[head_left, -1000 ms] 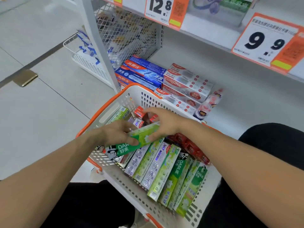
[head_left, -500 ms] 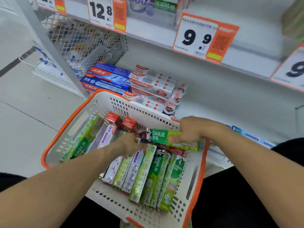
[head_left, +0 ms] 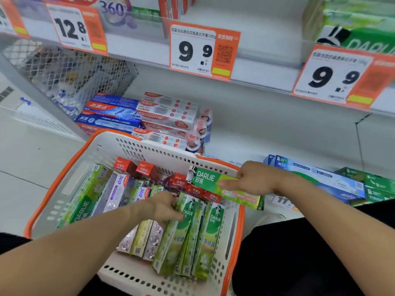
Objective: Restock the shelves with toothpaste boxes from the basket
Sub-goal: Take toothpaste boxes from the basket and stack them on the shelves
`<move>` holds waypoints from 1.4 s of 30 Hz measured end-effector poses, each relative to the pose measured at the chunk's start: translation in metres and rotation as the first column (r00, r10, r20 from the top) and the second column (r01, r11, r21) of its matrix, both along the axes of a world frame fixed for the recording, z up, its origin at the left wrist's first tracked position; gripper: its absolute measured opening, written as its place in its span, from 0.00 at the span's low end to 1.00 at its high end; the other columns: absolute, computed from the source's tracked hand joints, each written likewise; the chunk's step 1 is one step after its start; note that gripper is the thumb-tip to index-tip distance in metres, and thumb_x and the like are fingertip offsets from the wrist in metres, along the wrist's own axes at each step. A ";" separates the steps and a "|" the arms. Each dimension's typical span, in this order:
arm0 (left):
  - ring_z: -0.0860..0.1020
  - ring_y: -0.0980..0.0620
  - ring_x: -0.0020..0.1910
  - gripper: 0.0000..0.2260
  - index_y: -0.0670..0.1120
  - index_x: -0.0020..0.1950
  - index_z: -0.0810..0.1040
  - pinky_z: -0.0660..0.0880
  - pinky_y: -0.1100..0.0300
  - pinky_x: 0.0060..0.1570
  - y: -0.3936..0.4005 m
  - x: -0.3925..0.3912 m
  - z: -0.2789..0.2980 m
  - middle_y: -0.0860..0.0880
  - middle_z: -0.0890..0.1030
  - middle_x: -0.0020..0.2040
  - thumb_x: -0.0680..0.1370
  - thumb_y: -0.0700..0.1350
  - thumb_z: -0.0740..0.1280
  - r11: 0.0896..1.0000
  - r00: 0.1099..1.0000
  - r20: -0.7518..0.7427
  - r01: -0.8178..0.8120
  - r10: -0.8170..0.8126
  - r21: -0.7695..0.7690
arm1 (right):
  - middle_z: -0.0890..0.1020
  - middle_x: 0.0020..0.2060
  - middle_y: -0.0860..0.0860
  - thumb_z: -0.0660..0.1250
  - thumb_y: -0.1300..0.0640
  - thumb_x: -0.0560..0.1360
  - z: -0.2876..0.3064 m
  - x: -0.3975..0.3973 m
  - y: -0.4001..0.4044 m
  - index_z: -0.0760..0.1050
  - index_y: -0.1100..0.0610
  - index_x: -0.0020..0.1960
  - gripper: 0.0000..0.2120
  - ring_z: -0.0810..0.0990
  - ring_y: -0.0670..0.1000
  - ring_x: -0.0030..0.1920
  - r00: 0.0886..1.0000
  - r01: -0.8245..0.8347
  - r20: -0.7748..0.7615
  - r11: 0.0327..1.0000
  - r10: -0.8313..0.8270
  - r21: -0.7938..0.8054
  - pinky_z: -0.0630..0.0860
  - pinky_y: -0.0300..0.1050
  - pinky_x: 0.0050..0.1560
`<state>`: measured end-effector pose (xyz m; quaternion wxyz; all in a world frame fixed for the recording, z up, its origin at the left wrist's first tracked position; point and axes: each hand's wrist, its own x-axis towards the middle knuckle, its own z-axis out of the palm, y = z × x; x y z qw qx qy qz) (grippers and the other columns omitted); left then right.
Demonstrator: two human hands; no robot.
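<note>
Right hand (head_left: 254, 178) pinches a green Darlie box (head_left: 215, 183) by its middle, held level over the basket (head_left: 132, 144) rim, presumably for shelving beside matching green stock (head_left: 376, 184). Left hand (head_left: 164, 207) curls onto an upright Darlie box (head_left: 183, 229) in the basket, likely the next pick.

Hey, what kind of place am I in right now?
Most likely a supermarket or drugstore aisle for toothpaste. Orange price tags hang on the shelf edge, boxed toothpaste is stacked on the bottom shelf, and a shopping basket full of toothpaste boxes sits in front, the right hand lifting a green box out.
</note>
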<state>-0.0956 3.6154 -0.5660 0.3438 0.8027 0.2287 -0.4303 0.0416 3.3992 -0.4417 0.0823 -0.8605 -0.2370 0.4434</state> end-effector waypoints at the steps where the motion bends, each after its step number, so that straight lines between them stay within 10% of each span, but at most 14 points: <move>1: 0.85 0.46 0.37 0.13 0.40 0.40 0.78 0.84 0.54 0.41 0.003 0.002 0.007 0.44 0.81 0.34 0.73 0.48 0.75 0.995 0.999 0.022 -0.044 0.046 -0.085 | 0.67 0.27 0.48 0.64 0.32 0.75 0.002 0.002 -0.002 0.65 0.54 0.30 0.29 0.66 0.46 0.27 0.999 0.036 -0.018 0.999 -0.035 0.021 0.62 0.41 0.32; 9: 0.79 0.41 0.52 0.22 0.39 0.62 0.78 0.79 0.47 0.54 0.000 0.022 0.077 0.39 0.80 0.56 0.74 0.53 0.70 0.592 0.816 -0.059 -0.466 0.576 -0.657 | 0.72 0.35 0.53 0.70 0.28 0.66 0.018 0.002 -0.002 0.74 0.59 0.41 0.31 0.70 0.51 0.36 0.911 0.385 -0.290 0.860 -0.294 0.335 0.62 0.44 0.40; 13: 0.74 0.34 0.68 0.20 0.45 0.68 0.77 0.71 0.37 0.67 -0.022 0.028 0.104 0.39 0.80 0.65 0.84 0.54 0.57 0.466 0.704 -0.083 -0.548 0.705 -0.695 | 0.87 0.49 0.55 0.73 0.50 0.75 0.029 -0.007 -0.004 0.79 0.61 0.57 0.17 0.86 0.56 0.50 0.783 0.499 -0.574 0.792 -0.239 0.351 0.81 0.53 0.54; 22: 0.84 0.40 0.54 0.20 0.41 0.63 0.79 0.77 0.41 0.61 -0.037 0.006 0.170 0.41 0.85 0.54 0.75 0.50 0.73 0.556 0.605 0.152 -0.564 0.781 -0.610 | 0.84 0.58 0.59 0.77 0.57 0.72 0.052 -0.028 -0.014 0.76 0.60 0.66 0.25 0.83 0.59 0.59 0.695 0.555 -0.704 0.731 -0.144 0.398 0.76 0.59 0.65; 29: 0.86 0.48 0.48 0.16 0.46 0.56 0.84 0.82 0.61 0.38 -0.025 -0.009 0.229 0.48 0.87 0.49 0.69 0.47 0.75 0.639 0.593 0.323 -0.460 0.738 -0.616 | 0.82 0.60 0.60 0.79 0.56 0.66 0.092 -0.032 -0.031 0.80 0.56 0.64 0.27 0.80 0.59 0.56 0.718 0.570 -0.691 0.635 -0.077 0.521 0.70 0.65 0.65; 36: 0.82 0.62 0.31 0.09 0.49 0.51 0.84 0.71 0.72 0.23 -0.032 0.003 0.258 0.53 0.87 0.41 0.70 0.44 0.74 0.625 0.544 0.399 -0.327 0.738 -0.709 | 0.86 0.52 0.56 0.79 0.57 0.67 0.210 -0.013 -0.060 0.83 0.57 0.57 0.19 0.86 0.56 0.47 0.953 0.266 -0.142 0.515 -0.268 0.815 0.82 0.48 0.50; 42: 0.85 0.45 0.38 0.28 0.43 0.57 0.82 0.81 0.53 0.38 -0.039 0.024 0.262 0.41 0.87 0.46 0.58 0.43 0.83 0.552 0.506 0.367 -0.285 0.781 -0.783 | 0.87 0.47 0.47 0.79 0.47 0.59 0.301 0.042 -0.075 0.83 0.52 0.56 0.27 0.84 0.46 0.47 0.709 -0.065 0.595 0.805 -0.379 0.590 0.79 0.43 0.56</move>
